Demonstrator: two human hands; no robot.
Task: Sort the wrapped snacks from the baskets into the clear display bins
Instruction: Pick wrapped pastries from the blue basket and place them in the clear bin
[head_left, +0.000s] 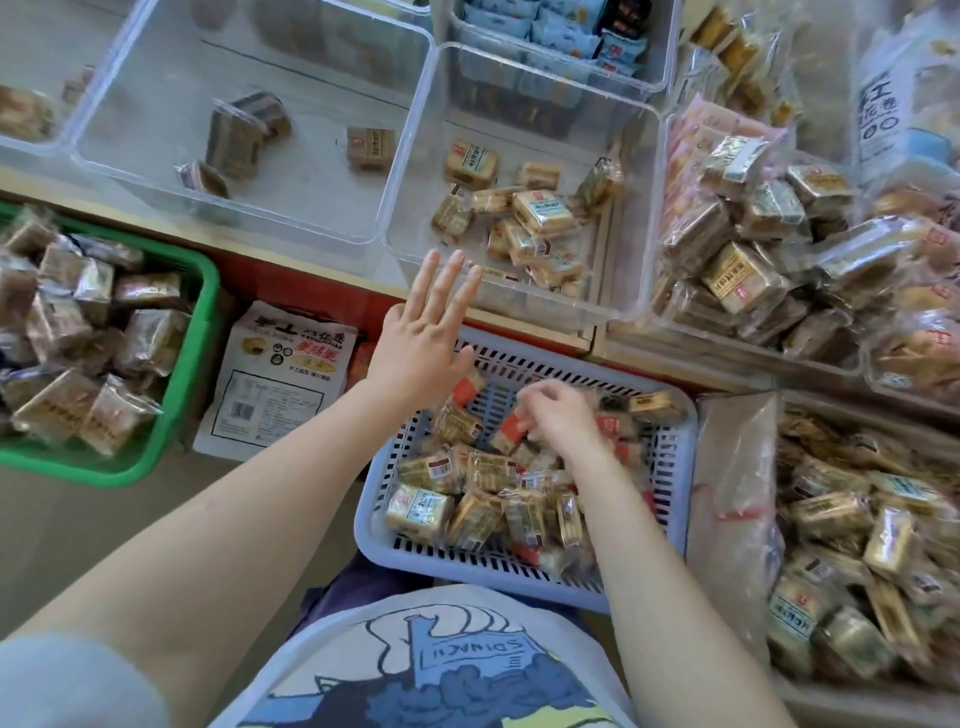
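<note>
A lavender slotted basket on my lap holds several wrapped snacks in gold and red wrappers. My right hand is down in the basket, fingers curled around a red-ended wrapped snack. My left hand hovers flat with straight fingers over the basket's far edge, just before the front wall of a clear bin that holds several yellow wrapped snacks. It holds nothing. A second clear bin to the left holds a few brown wrapped snacks.
A green basket full of wrapped snacks sits at the left. A white printed bag lies between the baskets. Clear bins and open plastic bags of snacks crowd the right side. A bin of blue packets stands behind.
</note>
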